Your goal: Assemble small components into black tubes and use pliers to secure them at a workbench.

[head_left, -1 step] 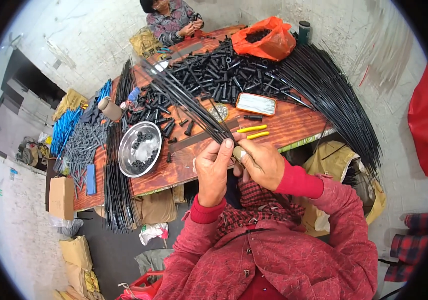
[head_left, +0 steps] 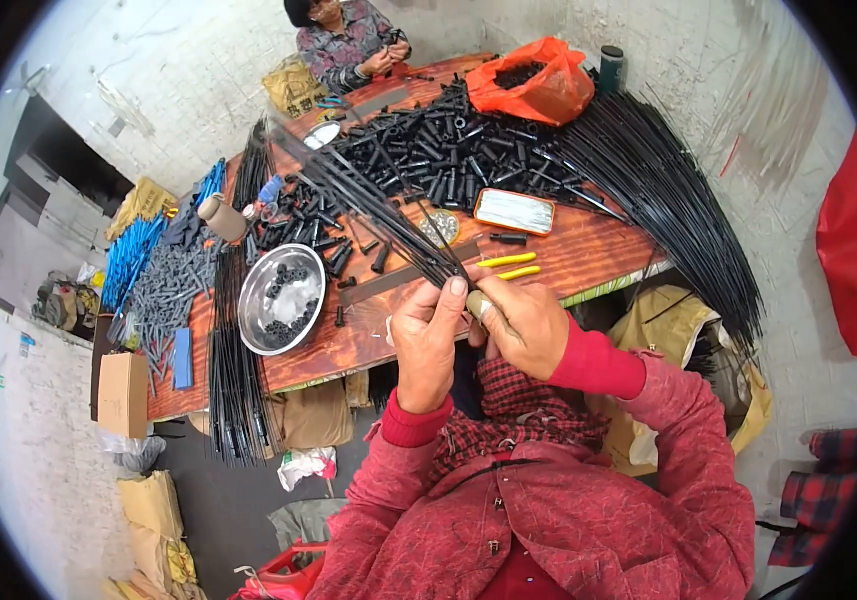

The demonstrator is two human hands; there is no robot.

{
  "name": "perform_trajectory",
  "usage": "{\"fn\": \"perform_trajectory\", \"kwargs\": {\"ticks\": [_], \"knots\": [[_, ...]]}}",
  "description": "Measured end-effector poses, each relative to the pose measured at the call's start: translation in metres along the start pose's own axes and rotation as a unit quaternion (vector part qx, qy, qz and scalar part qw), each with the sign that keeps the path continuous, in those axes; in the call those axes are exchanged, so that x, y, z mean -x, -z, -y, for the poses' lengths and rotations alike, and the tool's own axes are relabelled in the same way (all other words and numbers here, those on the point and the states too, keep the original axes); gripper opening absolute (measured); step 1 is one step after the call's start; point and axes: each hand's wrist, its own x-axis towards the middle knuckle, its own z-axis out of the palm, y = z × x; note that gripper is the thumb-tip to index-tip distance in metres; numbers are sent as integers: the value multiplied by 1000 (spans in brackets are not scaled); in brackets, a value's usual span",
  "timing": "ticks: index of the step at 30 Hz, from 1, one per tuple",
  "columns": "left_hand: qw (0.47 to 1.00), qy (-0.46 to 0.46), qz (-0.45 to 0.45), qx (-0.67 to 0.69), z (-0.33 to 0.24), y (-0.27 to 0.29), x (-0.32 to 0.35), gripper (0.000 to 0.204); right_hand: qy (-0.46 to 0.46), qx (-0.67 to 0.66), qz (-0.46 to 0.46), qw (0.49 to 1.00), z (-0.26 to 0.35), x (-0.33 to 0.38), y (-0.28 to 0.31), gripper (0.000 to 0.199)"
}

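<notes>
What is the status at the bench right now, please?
Left hand and right hand both grip bundle of thin black rods, fanned over table. Steel bowl beside. Nothing obstructing.

Left hand (head_left: 427, 340), right hand (head_left: 524, 325) raised together

The desk (head_left: 589, 255) is varnished reddish wood, faintly glossy. The bowl (head_left: 282, 298) on it is shiny bare metal. The thin rods (head_left: 369, 205) look like matt black metal or plastic, hard to tell. The orange bag (head_left: 534, 85) is crinkled glossy plastic film.
</notes>
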Motion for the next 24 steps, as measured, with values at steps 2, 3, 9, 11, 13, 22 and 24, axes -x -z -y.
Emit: {"fn": "perform_trajectory", "kwargs": {"ticks": [2,3,9,11,13,22,24], "knots": [[996,-58,-33,-52,7,4,-6,29,66,54,-41,996,-6,-4,-3,26],[996,-63,-35,-51,4,2,-7,29,68,84,-45,993,-5,-5,-3,25],[996,-68,-42,28,-9,-1,-12,27,102,203,-62,972,-1,-14,-2,18],[995,-90,-44,19,-7,8,-16,29,100,259,-43,960,3,-17,3,18],[992,-84,-73,62,-6,16,-20,29,106,210,-101,967,7,-21,7,14],[971,-96,-110,189,-16,37,-34,27,119,-207,-289,927,47,-22,92,33],[965,-77,-133,215,-21,32,-32,28,111,-235,-264,929,47,-21,105,32]]}}
